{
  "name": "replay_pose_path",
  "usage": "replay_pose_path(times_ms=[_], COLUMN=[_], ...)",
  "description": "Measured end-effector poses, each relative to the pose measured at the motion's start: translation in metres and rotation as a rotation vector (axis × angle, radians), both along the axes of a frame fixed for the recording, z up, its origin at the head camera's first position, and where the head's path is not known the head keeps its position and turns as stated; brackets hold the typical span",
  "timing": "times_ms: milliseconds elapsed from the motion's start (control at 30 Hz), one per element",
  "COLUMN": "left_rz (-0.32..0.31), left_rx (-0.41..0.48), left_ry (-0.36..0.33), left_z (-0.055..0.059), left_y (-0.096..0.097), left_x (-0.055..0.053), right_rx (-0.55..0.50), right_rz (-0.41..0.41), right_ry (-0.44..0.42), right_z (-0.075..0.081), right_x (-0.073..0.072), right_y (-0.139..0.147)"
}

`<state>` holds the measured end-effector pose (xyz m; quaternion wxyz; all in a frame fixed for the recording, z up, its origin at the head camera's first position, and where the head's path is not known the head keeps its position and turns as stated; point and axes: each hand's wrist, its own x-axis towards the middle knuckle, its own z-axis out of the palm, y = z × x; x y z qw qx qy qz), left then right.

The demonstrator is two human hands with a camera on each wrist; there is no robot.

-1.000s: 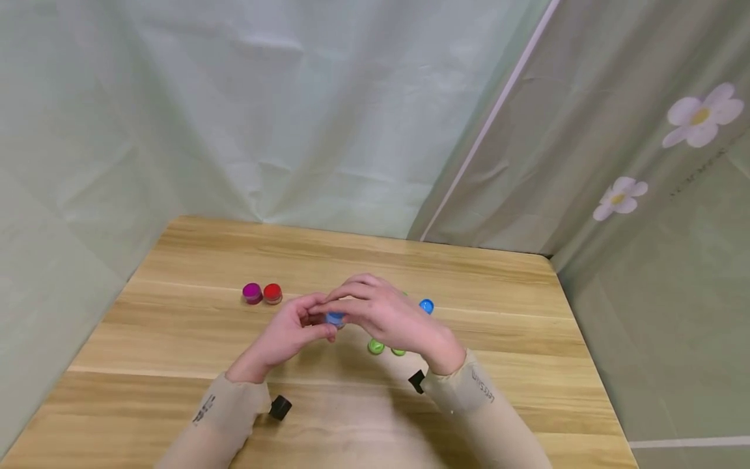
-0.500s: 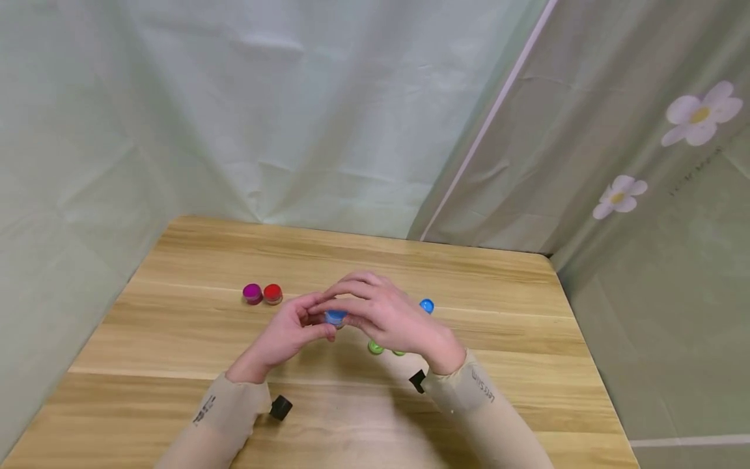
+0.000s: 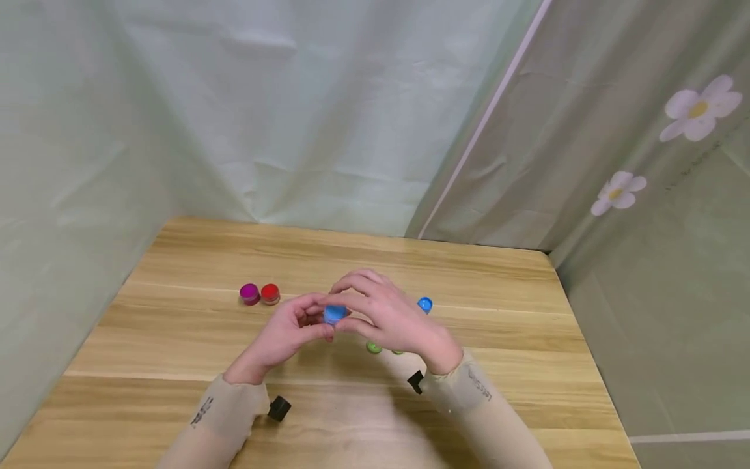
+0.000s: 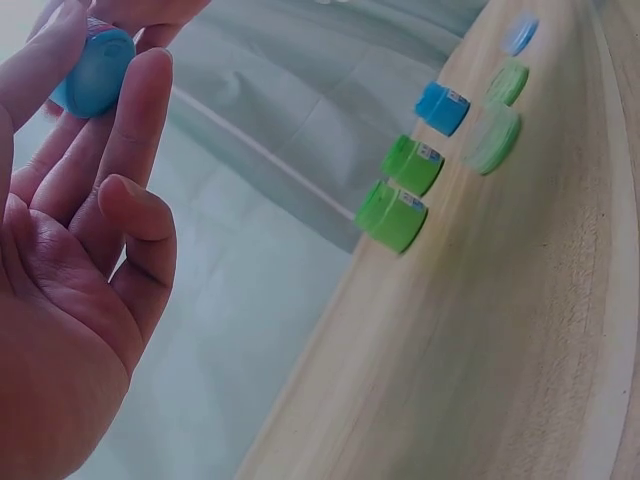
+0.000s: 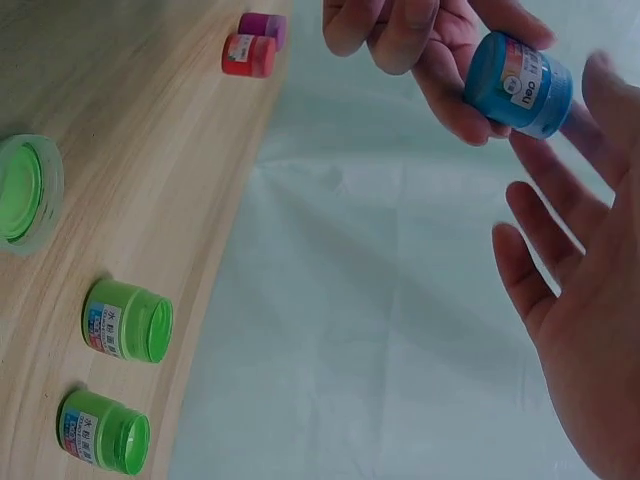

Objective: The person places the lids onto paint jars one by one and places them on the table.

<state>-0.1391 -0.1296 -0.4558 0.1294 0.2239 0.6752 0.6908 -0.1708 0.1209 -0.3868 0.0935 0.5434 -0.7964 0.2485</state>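
My left hand (image 3: 281,335) holds a small blue paint jar (image 3: 334,314) above the table, gripping it between thumb and fingers. A printed label faces the camera in the right wrist view, where the jar (image 5: 515,85) is tilted and its clear lid end (image 5: 548,100) points toward my right hand (image 5: 590,260). That hand's fingers are spread loosely round the lid end, its thumb (image 5: 608,85) slightly apart from the jar. In the left wrist view, the jar (image 4: 95,72) sits at the fingertips of my left hand (image 4: 75,260), and part of my right hand shows behind it.
A purple jar (image 3: 249,294) and a red jar (image 3: 270,294) stand together at left on the wooden table (image 3: 193,339). Another blue jar (image 4: 442,108) stands beside two green jars (image 4: 412,165). Near them lie a blue lid (image 4: 520,35) and two green lids (image 4: 493,138).
My right thumb and fingers have spread away from the held jar, so more of its blue top shows. My left hand keeps its grip almost in place. The head view has shifted slightly.
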Motion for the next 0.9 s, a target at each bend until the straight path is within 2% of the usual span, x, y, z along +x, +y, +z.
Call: replay_pose_path(times_ms=[133,267,533,900], left_rz=[0.008,0.015,0.0,0.022], left_rx=[0.007,-0.006,0.01,0.012], left_ry=[-0.03,-0.03,-0.023,-0.028], left_z=[0.0019,0.0005,-0.0026,-0.0011], left_y=[-0.0013,-0.0031,-0.0034,0.0015], left_x=[-0.001,-0.0019,-0.0021,-0.0034], right_rx=[0.019,0.027,0.066,0.103], right_rz=[0.048,0.053,0.011,-0.047], right_ry=[0.004,0.028,0.067,0.085], right_z=[0.0024,0.0041,0.0038,0.0033], right_x=[0.0,0.0002,0.0013,0.0013], right_y=[0.0003,-0.0014,-0.0035,-0.0039])
